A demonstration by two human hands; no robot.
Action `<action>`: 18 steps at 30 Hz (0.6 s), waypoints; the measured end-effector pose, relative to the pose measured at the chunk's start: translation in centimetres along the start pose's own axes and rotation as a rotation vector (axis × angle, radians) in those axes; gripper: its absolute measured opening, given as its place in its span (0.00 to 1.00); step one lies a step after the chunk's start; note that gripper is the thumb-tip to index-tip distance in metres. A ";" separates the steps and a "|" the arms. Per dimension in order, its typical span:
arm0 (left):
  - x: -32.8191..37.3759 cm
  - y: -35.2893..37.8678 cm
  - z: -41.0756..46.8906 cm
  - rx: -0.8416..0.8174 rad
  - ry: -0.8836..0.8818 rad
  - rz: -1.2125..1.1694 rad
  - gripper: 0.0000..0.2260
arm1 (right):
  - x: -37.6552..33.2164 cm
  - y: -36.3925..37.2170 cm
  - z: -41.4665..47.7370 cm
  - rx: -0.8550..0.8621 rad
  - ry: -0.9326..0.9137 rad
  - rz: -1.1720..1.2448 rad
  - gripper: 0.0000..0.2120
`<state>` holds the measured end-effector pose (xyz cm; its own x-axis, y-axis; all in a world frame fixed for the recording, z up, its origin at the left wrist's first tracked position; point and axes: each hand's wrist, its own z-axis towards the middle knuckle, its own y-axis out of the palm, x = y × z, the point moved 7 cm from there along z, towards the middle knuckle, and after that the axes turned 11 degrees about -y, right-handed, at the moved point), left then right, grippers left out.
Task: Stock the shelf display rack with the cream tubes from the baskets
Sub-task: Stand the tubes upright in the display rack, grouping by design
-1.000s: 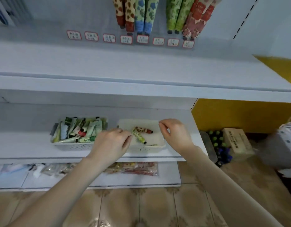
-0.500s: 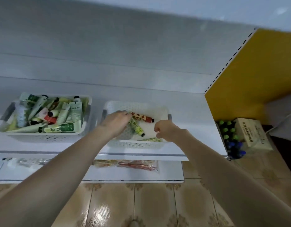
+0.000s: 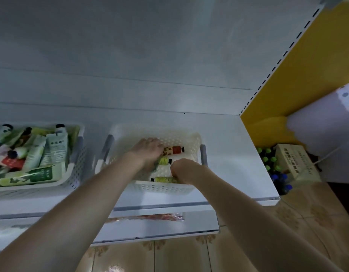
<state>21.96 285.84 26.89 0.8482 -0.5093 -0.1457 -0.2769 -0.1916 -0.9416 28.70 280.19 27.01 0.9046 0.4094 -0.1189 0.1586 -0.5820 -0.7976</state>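
White shelf (image 3: 228, 154), smooth board w/ grey front edge, white back panel above it. Two white perforated baskets sit on it side by side, slightly apart. Left basket (image 3: 71, 173) is piled w/ green and white cream tubes (image 3: 42, 154). Right basket (image 3: 159, 188) holds only a few: spotted tube (image 3: 172, 150) w/ red end, green tube (image 3: 164, 160) w/ black cap, yellow tube (image 3: 162, 179) along the near wall.

L hand (image 3: 147, 149) lies palm down in the right basket, fingertips on the spotted tube's tail, green tube partly under it; can't tell if it's gripping. R hand (image 3: 184, 169) is fisted, fingers curled on the yellow tube's tail.

Lower shelf (image 3: 169, 230) carries flat packets (image 3: 161, 216). To the right: yellow wall (image 3: 297, 65), cardboard box (image 3: 295, 163), bottles (image 3: 269, 163) w/ green and blue caps beside it. Beige patterned floor tiles (image 3: 248, 244) below.
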 end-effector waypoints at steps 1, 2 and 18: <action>-0.1 0.1 0.2 -0.019 -0.019 -0.025 0.26 | 0.0 0.0 -0.1 0.003 0.005 0.003 0.10; -0.1 0.2 0.3 -0.034 -0.037 -0.057 0.25 | 0.0 0.1 -0.1 0.002 0.012 0.009 0.10; -6.9 -7.6 -10.4 0.253 -0.320 -0.874 0.12 | -1.5 -9.3 -9.6 0.632 -0.046 0.799 0.09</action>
<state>13.53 282.07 38.21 0.8020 -0.0121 0.5973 0.5847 -0.1892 -0.7889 29.66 278.23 40.27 0.6363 0.0980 -0.7652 -0.7350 -0.2246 -0.6398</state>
